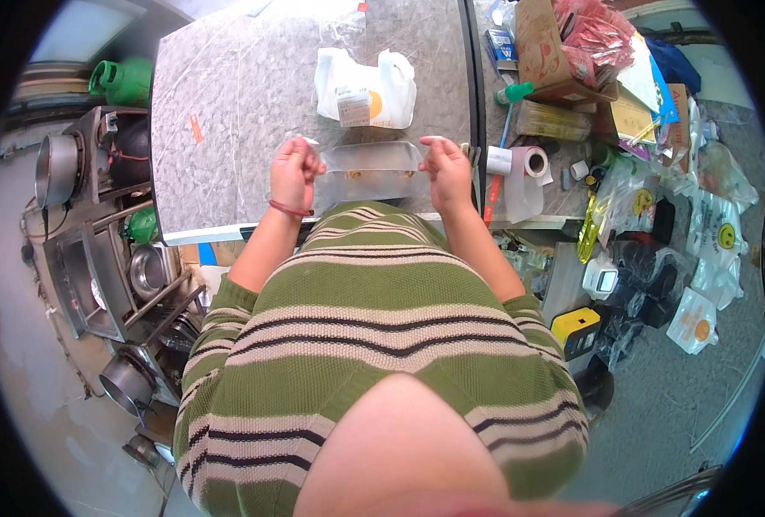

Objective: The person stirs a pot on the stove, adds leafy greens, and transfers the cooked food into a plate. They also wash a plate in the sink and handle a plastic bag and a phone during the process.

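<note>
A frosted, translucent plastic bag with small orange-brown marks spans the space between my hands, close to the front edge of the grey counter. My left hand, with a red band at the wrist, pinches its left side between curled fingers. On the opposite side, my right hand pinches the bag in the same way. Small white bits show at both sets of fingertips; I cannot tell what they are. Just beyond stands a full white plastic carrier bag with an orange print, and a printed slip is on its front.
On the right, a label roll, a green-capped bottle and a cardboard box of red packets crowd the counter. A yellow device sits lower right. Metal pots and a green gas cylinder stand left.
</note>
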{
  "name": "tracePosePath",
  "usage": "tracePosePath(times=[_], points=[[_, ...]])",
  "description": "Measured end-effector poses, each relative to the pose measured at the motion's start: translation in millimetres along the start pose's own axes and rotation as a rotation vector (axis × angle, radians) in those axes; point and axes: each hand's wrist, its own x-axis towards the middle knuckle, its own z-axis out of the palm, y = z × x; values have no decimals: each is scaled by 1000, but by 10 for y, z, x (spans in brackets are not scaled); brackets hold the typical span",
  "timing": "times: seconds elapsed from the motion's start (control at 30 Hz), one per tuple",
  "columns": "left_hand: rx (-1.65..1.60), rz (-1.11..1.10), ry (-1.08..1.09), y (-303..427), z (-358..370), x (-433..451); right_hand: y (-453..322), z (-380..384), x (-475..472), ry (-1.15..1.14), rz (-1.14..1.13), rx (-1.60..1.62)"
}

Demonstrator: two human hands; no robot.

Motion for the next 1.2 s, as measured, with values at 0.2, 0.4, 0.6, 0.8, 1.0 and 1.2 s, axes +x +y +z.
tracePosePath(times=[0.2, 0.4, 0.6, 0.8, 1.0, 1.2], points=[[-283, -170, 352, -247, -582, 351, 181, -427, 254, 326, 104, 90], [342, -11, -236, -46, -362, 163, -180, -128, 17, -194, -351, -809], [843, 525, -741, -507, 496, 81, -657, 631, -408, -588, -989, -1351], [677, 27, -706, -38, 512, -18, -60, 24, -146, -599, -519, -888], [830, 305, -429, -239, 642, -46, 833, -332, 376, -348, 174, -234], [1510, 990, -691, 17, 1097, -15, 772, -143, 250, -609, -111, -587]])
